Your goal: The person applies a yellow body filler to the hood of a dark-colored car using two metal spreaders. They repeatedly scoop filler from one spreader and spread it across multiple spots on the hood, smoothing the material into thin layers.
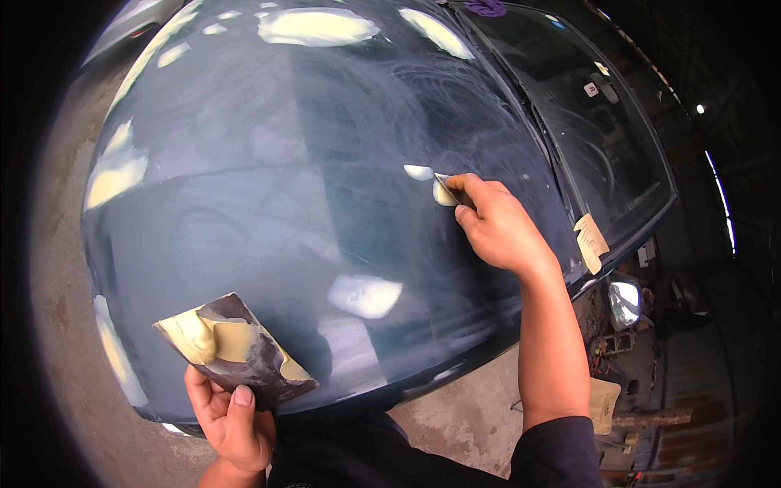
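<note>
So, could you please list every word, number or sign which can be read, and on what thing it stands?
White square label at the windscreen: one dark character, which I won't copy.
Beige paper piece at the windscreen's edge: dark marks like handwriting, not clearly legible.
Blue sticker: too small to read.
Dark board in the left hand: no writing visible.

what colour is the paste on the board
The paste is pale yellow; it shows best in the head view.

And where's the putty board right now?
The putty board is at the head view's lower left, held in the left hand over the car hood, with pale yellow putty heaped at its left corner.
</note>
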The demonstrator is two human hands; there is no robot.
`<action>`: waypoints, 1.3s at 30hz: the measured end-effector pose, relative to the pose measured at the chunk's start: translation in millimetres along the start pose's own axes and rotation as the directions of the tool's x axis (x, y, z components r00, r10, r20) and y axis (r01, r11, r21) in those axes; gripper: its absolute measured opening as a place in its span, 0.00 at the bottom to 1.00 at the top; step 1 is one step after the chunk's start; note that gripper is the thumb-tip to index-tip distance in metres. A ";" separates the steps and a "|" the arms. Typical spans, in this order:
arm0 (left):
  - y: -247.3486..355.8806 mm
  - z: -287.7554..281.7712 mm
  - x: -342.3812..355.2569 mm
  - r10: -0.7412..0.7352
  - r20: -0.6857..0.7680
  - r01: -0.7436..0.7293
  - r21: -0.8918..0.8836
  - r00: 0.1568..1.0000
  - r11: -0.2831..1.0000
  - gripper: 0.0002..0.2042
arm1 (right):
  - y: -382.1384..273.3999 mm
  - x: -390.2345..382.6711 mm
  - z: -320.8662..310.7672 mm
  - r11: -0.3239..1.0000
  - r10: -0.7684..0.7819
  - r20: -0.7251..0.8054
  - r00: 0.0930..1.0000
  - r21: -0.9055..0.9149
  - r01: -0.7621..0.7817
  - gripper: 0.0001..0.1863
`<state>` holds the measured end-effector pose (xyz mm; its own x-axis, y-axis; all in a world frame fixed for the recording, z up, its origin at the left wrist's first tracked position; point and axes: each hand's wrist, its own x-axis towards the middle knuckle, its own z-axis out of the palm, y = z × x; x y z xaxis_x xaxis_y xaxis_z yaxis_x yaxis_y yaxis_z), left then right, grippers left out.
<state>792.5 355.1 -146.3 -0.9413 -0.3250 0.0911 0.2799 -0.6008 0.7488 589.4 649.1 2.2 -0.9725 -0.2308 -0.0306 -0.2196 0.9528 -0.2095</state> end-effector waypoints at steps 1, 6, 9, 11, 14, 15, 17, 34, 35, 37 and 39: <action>0.9 2.3 0.5 -0.006 -0.014 0.006 -0.009 1.000 1.000 0.31 | -2.4 -6.2 4.0 0.999 -0.014 -0.028 0.999 -0.031 0.013 0.19; 2.1 0.6 -0.8 -0.021 -0.035 0.021 -0.005 0.999 1.000 0.32 | -13.1 -32.8 16.1 0.998 -0.039 -0.038 0.999 -0.047 0.037 0.21; 2.9 1.3 0.1 -0.023 -0.023 0.023 -0.018 0.999 1.000 0.31 | -15.9 -51.8 7.1 0.999 -0.003 -0.033 0.999 -0.032 0.002 0.22; 3.5 2.4 0.6 -0.025 -0.020 0.025 -0.021 0.999 0.999 0.31 | -18.3 -65.9 -1.5 1.000 0.028 -0.063 0.998 0.010 -0.028 0.22; 3.9 4.1 1.3 -0.034 -0.021 0.034 -0.019 0.999 0.999 0.31 | -30.6 -85.3 -5.9 0.985 -0.067 -0.228 0.971 0.137 0.100 0.22; 4.1 4.3 2.0 -0.037 -0.017 0.037 -0.020 0.999 0.999 0.31 | -35.5 -91.4 -5.0 0.971 -0.096 -0.271 0.958 0.188 0.150 0.22; 6.6 5.8 4.3 -0.063 -0.009 0.062 -0.049 0.998 0.997 0.31 | -48.6 -102.0 1.8 0.902 -0.276 -0.289 0.917 0.253 0.351 0.24; 15.2 60.4 11.2 -0.289 0.173 0.334 -0.368 0.942 0.868 0.27 | -81.8 -158.9 48.4 0.753 -0.497 -0.307 0.812 0.313 0.579 0.20; 17.4 58.1 13.4 -0.292 0.189 0.344 -0.374 0.937 0.861 0.27 | -78.9 -160.7 45.4 0.775 -0.475 -0.305 0.825 0.299 0.557 0.21; 26.5 59.5 11.3 -0.250 0.161 0.293 -0.366 0.955 0.883 0.29 | -67.4 -167.9 44.2 0.852 -0.437 -0.278 0.856 0.177 0.492 0.24; 29.5 62.8 9.9 -0.199 0.165 0.243 -0.315 0.966 0.917 0.30 | -56.5 -179.0 41.8 0.882 -0.353 -0.351 0.867 0.185 0.433 0.25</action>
<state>779.6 380.1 -82.0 -0.9962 -0.0735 0.0470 0.0872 -0.8603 0.5023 779.1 628.3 -21.4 -0.7933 -0.4673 0.3904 -0.6009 0.7041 -0.3784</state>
